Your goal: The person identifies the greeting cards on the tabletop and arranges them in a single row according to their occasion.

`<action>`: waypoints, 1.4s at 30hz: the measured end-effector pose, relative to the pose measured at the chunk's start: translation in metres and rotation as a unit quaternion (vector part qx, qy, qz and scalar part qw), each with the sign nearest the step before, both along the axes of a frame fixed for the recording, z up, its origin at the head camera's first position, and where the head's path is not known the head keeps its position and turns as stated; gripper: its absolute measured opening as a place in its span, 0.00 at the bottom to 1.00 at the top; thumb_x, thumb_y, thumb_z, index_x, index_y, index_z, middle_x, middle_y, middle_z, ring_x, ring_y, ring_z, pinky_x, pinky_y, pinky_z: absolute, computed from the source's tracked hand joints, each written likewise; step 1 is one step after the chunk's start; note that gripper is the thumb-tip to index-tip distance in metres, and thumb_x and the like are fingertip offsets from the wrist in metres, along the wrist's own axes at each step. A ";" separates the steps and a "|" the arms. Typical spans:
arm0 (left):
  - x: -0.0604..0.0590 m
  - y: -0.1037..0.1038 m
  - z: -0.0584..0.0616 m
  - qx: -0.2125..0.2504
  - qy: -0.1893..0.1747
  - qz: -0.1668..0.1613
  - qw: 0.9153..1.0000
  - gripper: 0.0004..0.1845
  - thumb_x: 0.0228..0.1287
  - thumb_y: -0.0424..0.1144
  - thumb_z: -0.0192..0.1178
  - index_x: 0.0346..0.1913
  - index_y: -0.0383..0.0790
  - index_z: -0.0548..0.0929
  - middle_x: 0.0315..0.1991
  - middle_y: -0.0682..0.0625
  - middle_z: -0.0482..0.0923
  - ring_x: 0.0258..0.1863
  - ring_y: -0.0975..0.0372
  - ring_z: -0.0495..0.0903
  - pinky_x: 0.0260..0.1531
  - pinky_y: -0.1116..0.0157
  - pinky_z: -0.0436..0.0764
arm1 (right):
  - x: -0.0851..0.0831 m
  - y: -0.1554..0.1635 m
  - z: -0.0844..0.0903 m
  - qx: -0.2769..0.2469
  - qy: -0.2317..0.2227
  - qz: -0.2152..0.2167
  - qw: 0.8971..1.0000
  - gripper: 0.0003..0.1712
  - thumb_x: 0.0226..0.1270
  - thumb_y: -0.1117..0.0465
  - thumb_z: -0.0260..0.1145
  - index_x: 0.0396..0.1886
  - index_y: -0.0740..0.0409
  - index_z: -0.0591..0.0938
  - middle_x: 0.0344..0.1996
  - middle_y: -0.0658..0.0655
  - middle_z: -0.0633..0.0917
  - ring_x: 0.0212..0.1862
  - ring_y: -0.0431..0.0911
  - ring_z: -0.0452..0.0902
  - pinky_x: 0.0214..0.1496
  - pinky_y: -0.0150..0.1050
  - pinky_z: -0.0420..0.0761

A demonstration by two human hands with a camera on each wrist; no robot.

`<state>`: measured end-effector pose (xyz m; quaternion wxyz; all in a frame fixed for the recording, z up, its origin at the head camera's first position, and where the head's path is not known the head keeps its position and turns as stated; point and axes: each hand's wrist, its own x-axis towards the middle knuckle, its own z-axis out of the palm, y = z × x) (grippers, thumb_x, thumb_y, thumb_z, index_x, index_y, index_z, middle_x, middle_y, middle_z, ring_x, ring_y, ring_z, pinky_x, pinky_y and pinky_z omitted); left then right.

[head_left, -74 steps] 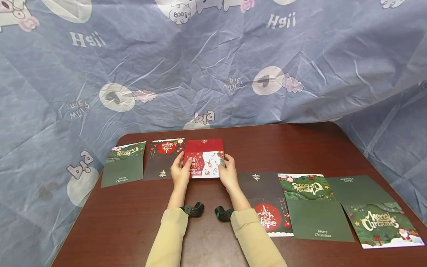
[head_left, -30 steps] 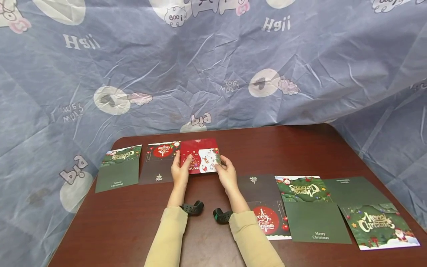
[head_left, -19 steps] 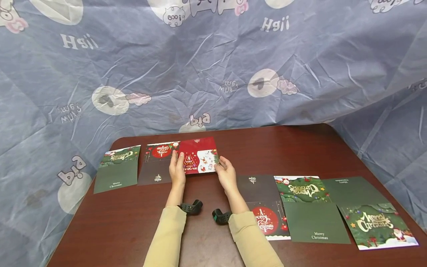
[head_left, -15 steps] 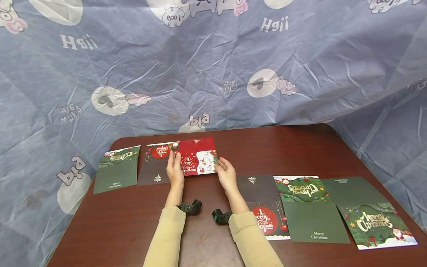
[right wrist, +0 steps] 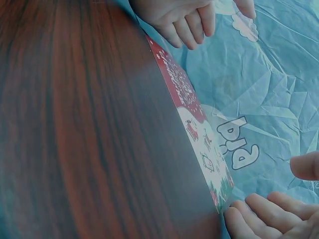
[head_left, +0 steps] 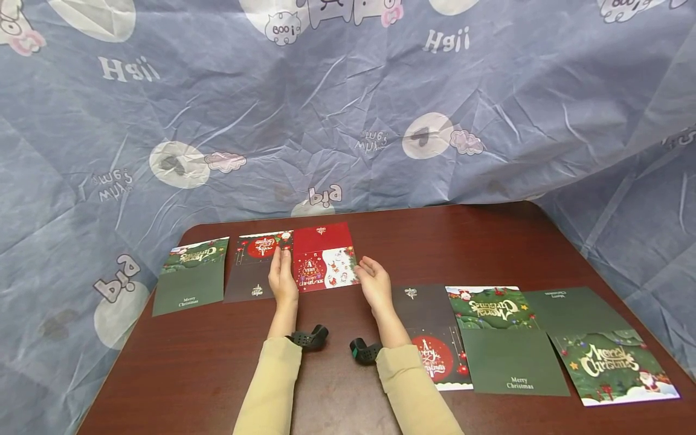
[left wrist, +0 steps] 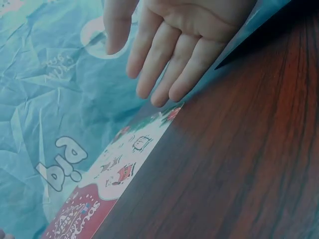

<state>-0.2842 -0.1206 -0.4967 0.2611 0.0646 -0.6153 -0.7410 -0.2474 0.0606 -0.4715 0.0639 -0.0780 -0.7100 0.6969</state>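
Note:
A red and white Christmas card [head_left: 323, 257] lies flat on the dark wooden table [head_left: 462, 241], third in a far-left row. My left hand [head_left: 283, 273] lies with straight fingers along the card's left edge, partly over the dark card [head_left: 254, 269] beside it. My right hand [head_left: 372, 279] hovers relaxed at the card's right front corner. In the right wrist view its fingertips [right wrist: 239, 216] sit right at the corner of the card [right wrist: 194, 119], thumb apart. In the left wrist view the straight fingers [left wrist: 167, 64] hang above the card [left wrist: 119, 174]. Neither hand holds anything.
A green card [head_left: 190, 275] lies leftmost in the row. At the right front lie a dark card with a red circle [head_left: 435, 344] and green cards [head_left: 508, 338] [head_left: 603, 344]. Crumpled blue printed cloth [head_left: 348, 109] hangs behind and around the table.
Both hands held the red card by its sides; the card now lies flat on the table. The thumbs have come off and both hands have drawn slightly back.

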 end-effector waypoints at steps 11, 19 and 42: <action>0.010 0.002 0.001 -0.014 -0.002 -0.023 1.000 0.27 0.70 0.40 0.51 0.67 0.28 0.63 0.67 0.35 0.60 0.68 0.52 0.58 0.66 0.62 0.57 | 0.001 0.001 -0.003 -0.003 0.011 0.002 1.000 0.26 0.66 0.64 0.58 0.62 0.70 0.69 0.56 0.68 0.76 0.60 0.57 0.70 0.62 0.52 0.67; 0.036 0.012 0.022 -0.044 0.006 -0.044 0.998 0.26 0.69 0.34 0.50 0.65 0.21 0.61 0.66 0.31 0.59 0.67 0.46 0.57 0.65 0.57 0.58 | 0.013 0.006 0.003 -0.019 0.009 0.010 1.000 0.30 0.67 0.65 0.58 0.66 0.68 0.63 0.56 0.70 0.75 0.59 0.57 0.71 0.59 0.51 0.70; 0.067 0.041 0.029 -0.143 0.047 -0.080 0.985 0.24 0.66 0.32 0.55 0.61 0.21 0.67 0.61 0.30 0.67 0.63 0.45 0.65 0.61 0.52 0.64 | 0.025 0.016 -0.003 0.044 0.021 0.016 0.999 0.28 0.66 0.64 0.59 0.65 0.62 0.66 0.54 0.64 0.79 0.56 0.55 0.75 0.56 0.50 0.73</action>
